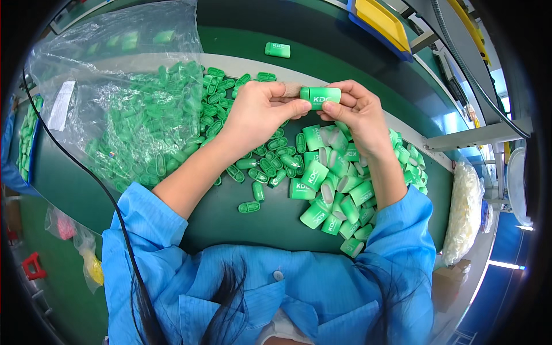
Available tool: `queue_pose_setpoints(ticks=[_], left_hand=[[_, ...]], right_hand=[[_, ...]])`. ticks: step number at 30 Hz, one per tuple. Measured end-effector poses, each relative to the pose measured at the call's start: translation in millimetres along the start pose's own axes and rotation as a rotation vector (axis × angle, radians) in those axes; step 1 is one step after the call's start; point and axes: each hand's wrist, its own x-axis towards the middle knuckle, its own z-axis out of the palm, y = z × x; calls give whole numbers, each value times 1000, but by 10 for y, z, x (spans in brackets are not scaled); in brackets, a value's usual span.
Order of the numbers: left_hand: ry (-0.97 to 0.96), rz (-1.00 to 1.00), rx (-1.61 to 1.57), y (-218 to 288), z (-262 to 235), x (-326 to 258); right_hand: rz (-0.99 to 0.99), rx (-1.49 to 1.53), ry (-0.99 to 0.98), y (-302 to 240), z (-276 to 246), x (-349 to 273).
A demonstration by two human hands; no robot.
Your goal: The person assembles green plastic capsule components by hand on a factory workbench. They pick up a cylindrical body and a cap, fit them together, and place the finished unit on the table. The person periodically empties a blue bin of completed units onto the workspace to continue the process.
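In front of me, my left hand [259,109] and my right hand [361,118] hold one small green plastic casing between them. My left fingers pinch the darker green cap [305,93] at its left end. A tan wrap covers my left index fingertip. The fingers and thumb of my right hand close on the lighter green sleeve [326,95], which carries white print. The cap sits against the sleeve's end; how far in it goes I cannot tell. Loose oval green caps [268,167] lie below my left hand. A pile of printed green sleeves [316,174] lies under my right hand.
A clear plastic bag [132,63] full of green caps spreads over the left of the green table [218,221]. One casing [278,50] lies beyond the pale strip. A yellow tray [380,23] stands far right. A black cable [75,158] crosses on the left.
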Motion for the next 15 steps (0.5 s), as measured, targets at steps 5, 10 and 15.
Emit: queue_pose_setpoints(ticks=[5,10,15], left_hand=[[22,73,52,9,18,-25],[143,209,10,-32,100,-52],[205,252,340,-32,278,-175]], right_hand=[[-88,-138,42,-33,44,-71],[-127,-132,85,-62,102,-92],[-159,-150,169,16,207,-128]])
